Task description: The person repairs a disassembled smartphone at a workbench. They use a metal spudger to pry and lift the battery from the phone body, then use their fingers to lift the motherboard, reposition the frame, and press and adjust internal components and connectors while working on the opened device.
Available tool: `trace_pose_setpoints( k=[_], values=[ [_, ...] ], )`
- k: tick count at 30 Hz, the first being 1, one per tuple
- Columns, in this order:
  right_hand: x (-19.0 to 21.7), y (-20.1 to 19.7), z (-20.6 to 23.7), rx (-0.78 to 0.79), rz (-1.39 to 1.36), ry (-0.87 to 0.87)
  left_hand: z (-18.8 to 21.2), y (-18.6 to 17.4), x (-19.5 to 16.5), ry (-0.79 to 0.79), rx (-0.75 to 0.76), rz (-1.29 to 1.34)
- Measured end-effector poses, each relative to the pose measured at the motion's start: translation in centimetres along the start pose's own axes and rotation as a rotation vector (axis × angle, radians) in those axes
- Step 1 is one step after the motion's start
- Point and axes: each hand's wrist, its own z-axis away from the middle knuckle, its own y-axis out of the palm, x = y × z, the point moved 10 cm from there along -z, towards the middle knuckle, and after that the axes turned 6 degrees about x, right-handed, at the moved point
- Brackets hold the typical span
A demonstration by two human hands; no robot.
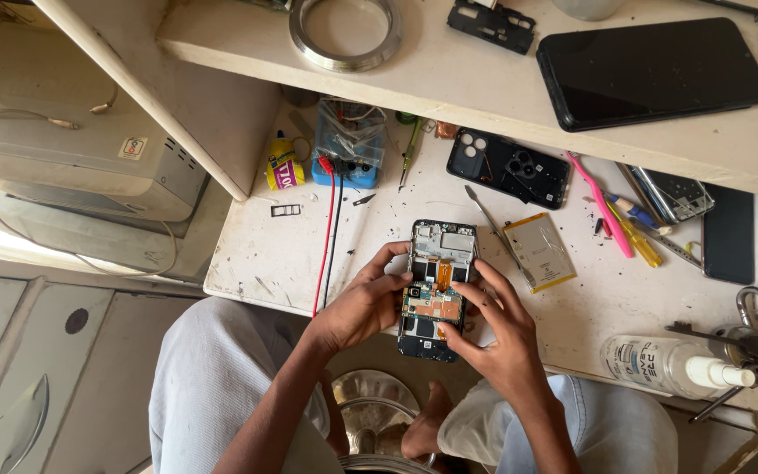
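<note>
An opened smartphone with its back cover off lies at the near edge of the white workbench, its green circuit board and orange flex cable exposed. My left hand grips the phone's left side, thumb on the board. From the right, my right hand holds the phone, its fingers resting on the board's lower part. A flat phone battery lies just right of the phone, and metal tweezers lie between them.
A black back cover with camera cutouts, a pink tool, pens, a blue box with red and black leads and a yellow tube lie behind. A clear spray bottle lies at right. A black phone rests on the shelf.
</note>
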Motion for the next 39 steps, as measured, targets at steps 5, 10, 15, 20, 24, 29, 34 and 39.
trace_pose_setpoints(
  k=[5,10,15,20,24,29,34,39],
  values=[
    [-0.1,-0.3,-0.1,-0.021,-0.041,0.002,0.0,-0.2,0.1,-0.007,-0.014,0.003],
    [-0.6,-0.4,-0.2,-0.01,-0.061,0.084,-0.1,0.0,0.0,0.01,0.022,0.012],
    [0.8,-1.2,-0.3,-0.066,-0.016,-0.014,-0.1,-0.1,0.1,0.002,0.004,0.013],
    [1.2,-1.7,-0.3,-0.105,-0.003,-0.059,0.1,0.0,-0.1,0.006,-0.015,0.015],
    [0.3,-1.9,-0.5,-0.126,-0.076,-0.013,0.0,0.2,-0.2,-0.005,-0.012,-0.028],
    [-0.3,-2.3,-0.5,-0.156,-0.13,0.016,-0.1,-0.2,0.6,-0.059,-0.015,-0.055],
    [-0.5,-2.7,-0.6,-0.166,-0.104,0.023,-0.4,-0.5,1.4,-0.08,0.013,-0.056],
    [-1.0,-2.9,-0.8,-0.171,-0.163,0.029,-0.6,-0.4,1.7,-0.105,0.065,-0.05]
  ],
)
